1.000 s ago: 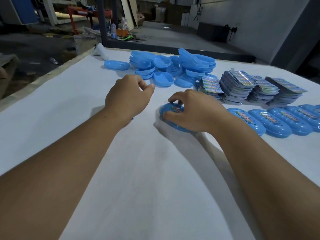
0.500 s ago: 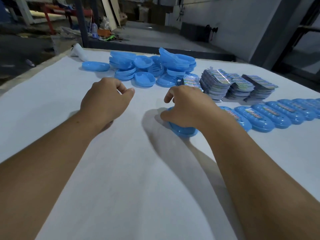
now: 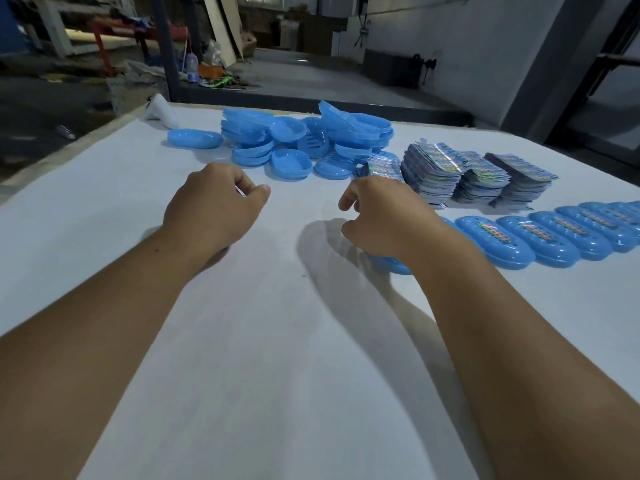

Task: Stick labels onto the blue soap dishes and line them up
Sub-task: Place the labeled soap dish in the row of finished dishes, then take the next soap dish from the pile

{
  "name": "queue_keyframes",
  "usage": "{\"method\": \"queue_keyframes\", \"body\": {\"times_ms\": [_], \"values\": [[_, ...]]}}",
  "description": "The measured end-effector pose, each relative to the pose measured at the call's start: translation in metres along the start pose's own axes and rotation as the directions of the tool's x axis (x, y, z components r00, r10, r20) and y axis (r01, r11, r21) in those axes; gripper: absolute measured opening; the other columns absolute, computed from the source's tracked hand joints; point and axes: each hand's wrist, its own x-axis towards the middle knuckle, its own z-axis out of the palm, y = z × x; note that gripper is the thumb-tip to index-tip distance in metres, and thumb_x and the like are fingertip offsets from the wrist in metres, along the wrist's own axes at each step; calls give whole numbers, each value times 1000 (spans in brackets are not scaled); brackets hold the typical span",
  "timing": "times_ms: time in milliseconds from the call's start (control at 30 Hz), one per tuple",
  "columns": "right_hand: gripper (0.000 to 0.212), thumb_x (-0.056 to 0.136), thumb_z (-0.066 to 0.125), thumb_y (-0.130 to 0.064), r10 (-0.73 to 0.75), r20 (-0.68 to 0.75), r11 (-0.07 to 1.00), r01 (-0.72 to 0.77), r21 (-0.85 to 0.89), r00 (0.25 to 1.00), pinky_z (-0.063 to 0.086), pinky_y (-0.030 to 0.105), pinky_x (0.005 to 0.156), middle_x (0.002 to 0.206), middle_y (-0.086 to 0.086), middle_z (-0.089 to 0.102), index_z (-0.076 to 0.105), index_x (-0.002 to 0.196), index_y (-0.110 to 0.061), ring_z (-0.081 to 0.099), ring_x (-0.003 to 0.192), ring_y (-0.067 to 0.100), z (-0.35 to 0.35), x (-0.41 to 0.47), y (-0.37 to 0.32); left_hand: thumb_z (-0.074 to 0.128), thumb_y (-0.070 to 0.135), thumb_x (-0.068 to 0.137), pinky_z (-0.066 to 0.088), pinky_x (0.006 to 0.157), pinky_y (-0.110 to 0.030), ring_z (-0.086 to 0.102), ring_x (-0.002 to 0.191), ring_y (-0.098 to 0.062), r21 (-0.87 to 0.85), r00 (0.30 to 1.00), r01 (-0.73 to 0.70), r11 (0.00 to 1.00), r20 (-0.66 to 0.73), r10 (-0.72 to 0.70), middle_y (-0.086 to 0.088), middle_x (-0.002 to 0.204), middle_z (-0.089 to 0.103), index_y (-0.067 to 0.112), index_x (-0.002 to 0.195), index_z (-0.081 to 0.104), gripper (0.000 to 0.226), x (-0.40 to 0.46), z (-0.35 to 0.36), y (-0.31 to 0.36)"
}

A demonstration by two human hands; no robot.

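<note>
My right hand (image 3: 377,220) covers a blue soap dish (image 3: 391,265) at the left end of a row of labelled blue soap dishes (image 3: 540,239); only the dish's near edge shows under my palm. My fingers curl over it. My left hand (image 3: 214,206) hovers to the left, fingers curled into a loose fist with nothing visible in it. A heap of unlabelled blue soap dishes (image 3: 304,142) lies behind my hands. Stacks of shiny labels (image 3: 460,171) stand to the right of the heap.
The white table (image 3: 259,341) has its left edge (image 3: 69,143) running diagonally. A single blue dish (image 3: 194,138) and a white object (image 3: 161,110) lie at the far left corner. Beyond the table are a dark floor, posts and clutter.
My right hand has carried the labelled dish to the right, up against the left end of the row. My left hand stayed curled on the left. The camera view shifted right.
</note>
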Motion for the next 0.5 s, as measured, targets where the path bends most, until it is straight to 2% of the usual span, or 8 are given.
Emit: {"method": "queue_keyframes", "body": {"times_ms": [133, 333, 433, 500], "values": [[29, 85, 67, -27, -36, -21, 994, 38, 107, 999, 53, 38, 91, 111, -4, 66, 67, 115, -30, 60, 105, 21, 7, 2, -5, 60, 54, 90, 54, 70, -33, 64, 68, -16, 3, 1000, 18, 1000, -13, -18, 5, 73, 66, 26, 81, 63, 30, 3, -4, -4], [21, 85, 62, -29, -126, -22, 975, 128, 180, 992, 51, 33, 81, 96, -14, 69, 69, 105, -31, 61, 93, 15, 20, 2, -18, 59, 52, 89, 52, 72, -33, 63, 79, -17, 57, 999, 17, 998, -49, -15, 10, 80, 65, 28, 82, 63, 25, 6, -4, -11], [17, 86, 63, -29, -130, -30, 970, 133, 203, 991, 52, 33, 80, 95, -14, 70, 69, 102, -31, 61, 90, 14, 22, 4, -19, 59, 44, 93, 53, 77, -34, 62, 86, -19, 116, 995, -78, 990, -57, 85, 4, 93, 68, 30, 93, 65, 15, 8, 4, -4], [15, 87, 64, -30, -130, -52, 966, 138, 220, 990, 49, 31, 76, 95, -14, 71, 69, 101, -31, 60, 88, 13, 22, 5, -18, 59, 38, 95, 54, 85, -37, 61, 96, -20, 174, 986, -160, 972, -21, 166, 1, 109, 67, 27, 110, 67, 20, 15, 13, 4]]}}
